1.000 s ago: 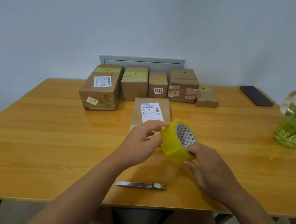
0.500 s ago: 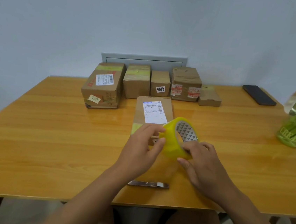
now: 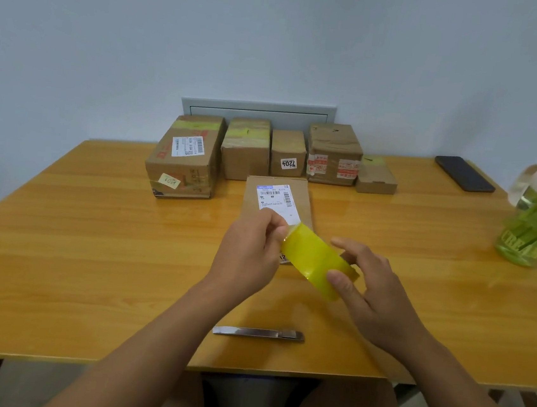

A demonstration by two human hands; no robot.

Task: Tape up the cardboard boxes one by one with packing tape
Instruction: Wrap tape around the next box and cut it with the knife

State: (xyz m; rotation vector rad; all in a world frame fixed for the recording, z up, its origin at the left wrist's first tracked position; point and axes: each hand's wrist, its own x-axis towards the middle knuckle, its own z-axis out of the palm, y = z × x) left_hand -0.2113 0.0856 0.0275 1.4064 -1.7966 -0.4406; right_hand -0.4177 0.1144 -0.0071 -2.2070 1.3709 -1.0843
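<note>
At lower centre, a flat silver metal blade (image 3: 258, 332) lies on the yellow wooden surface (image 3: 90, 251). Above it, both forearms reach forward. The right hand (image 3: 373, 300) has its grip curled round the yellow roll of packing tape (image 3: 317, 263), thumb on its side. The left hand (image 3: 248, 254) pinches the roll's upper left edge. Behind them lies a flat brown cardboard box with a white label (image 3: 277, 201). Five brown cardboard boxes (image 3: 333, 154) line the wall at frame centre.

Five boxes (image 3: 249, 155) rowed behind flat box (image 3: 277, 201); phone (image 3: 464, 173) far right; blade (image 3: 258, 332) nearest.
</note>
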